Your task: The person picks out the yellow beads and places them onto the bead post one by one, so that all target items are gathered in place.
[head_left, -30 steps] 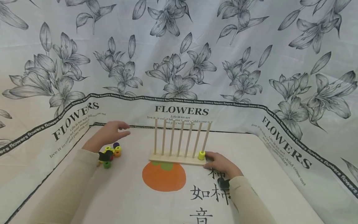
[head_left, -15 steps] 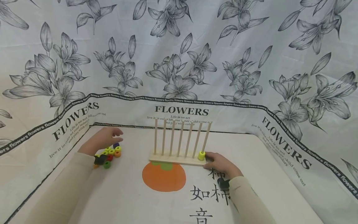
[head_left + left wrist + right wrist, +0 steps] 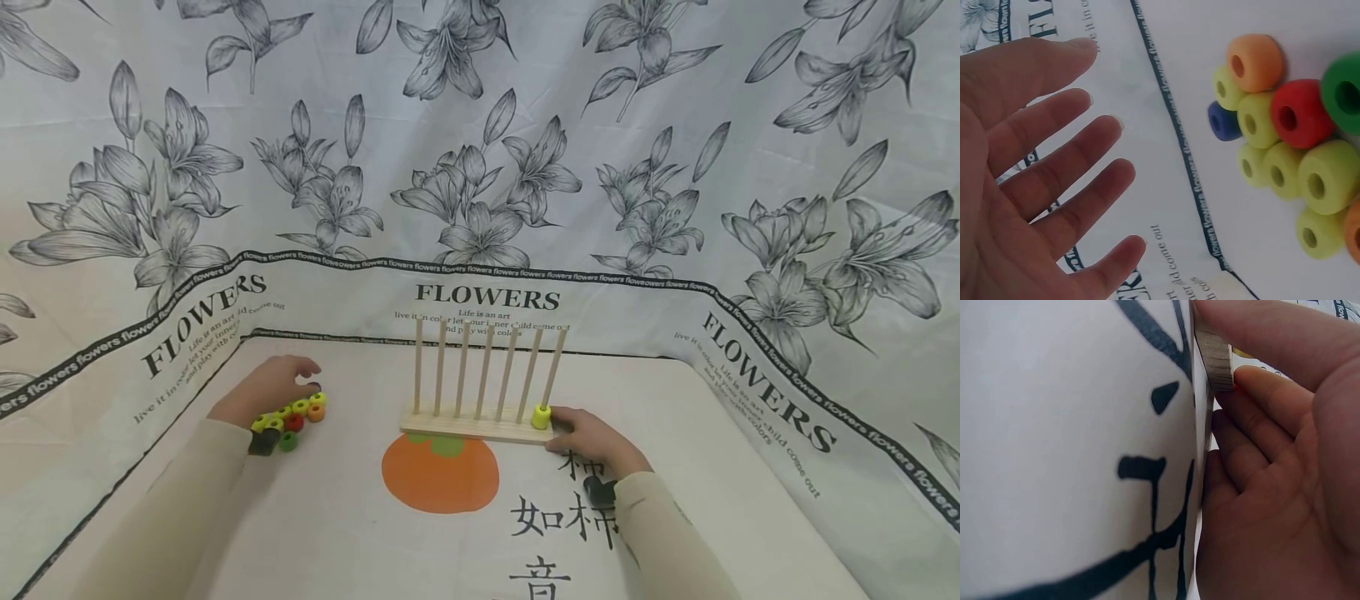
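On the table at left my left hand (image 3: 262, 390) hovers just over a cluster of beads. Its fingers are spread and hold nothing in the left wrist view. Beside it there lie several yellow beads (image 3: 1329, 177), a red bead (image 3: 1302, 114), a purple bead (image 3: 1224, 121), a green bead (image 3: 1344, 94) and an orange bead (image 3: 1256, 62). My right hand (image 3: 600, 437) grips the right end of a wooden peg stand (image 3: 472, 428), thumb in front and fingers behind. One yellow bead (image 3: 541, 417) sits at the bottom of the stand's rightmost peg; the other pegs are bare.
The stand's tall thin pegs (image 3: 486, 375) rise upright in a row. A white cloth (image 3: 360, 533) printed with an orange persimmon (image 3: 440, 475) and black characters covers the table. Flower-patterned curtain (image 3: 480, 208) encloses the back and sides.
My left hand has moved left and down toward the beads, with its thumb now in front of the purple one. The right hand and the peg stand have stayed in place.
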Demonstrator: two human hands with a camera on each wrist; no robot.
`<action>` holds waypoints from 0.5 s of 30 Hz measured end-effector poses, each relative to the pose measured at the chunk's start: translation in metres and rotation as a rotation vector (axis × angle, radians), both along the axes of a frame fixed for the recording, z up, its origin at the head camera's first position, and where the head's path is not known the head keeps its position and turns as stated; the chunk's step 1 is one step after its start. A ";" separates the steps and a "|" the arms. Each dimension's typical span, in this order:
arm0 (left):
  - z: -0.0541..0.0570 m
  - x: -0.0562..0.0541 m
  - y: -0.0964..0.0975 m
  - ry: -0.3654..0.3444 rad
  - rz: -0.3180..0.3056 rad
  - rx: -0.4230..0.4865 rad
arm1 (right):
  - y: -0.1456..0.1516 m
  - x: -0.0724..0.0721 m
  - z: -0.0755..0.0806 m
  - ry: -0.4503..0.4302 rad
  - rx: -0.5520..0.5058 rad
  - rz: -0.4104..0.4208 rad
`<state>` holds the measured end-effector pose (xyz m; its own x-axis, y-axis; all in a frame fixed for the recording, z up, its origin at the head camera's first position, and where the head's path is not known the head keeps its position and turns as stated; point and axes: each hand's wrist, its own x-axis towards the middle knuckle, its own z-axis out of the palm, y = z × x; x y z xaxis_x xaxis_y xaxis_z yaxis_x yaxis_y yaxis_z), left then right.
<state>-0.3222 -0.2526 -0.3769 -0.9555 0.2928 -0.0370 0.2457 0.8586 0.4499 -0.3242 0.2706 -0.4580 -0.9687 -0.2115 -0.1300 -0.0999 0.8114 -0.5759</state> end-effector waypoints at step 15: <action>-0.026 0.000 -0.010 -0.076 0.096 -0.017 | -0.002 0.002 0.001 0.006 0.023 -0.002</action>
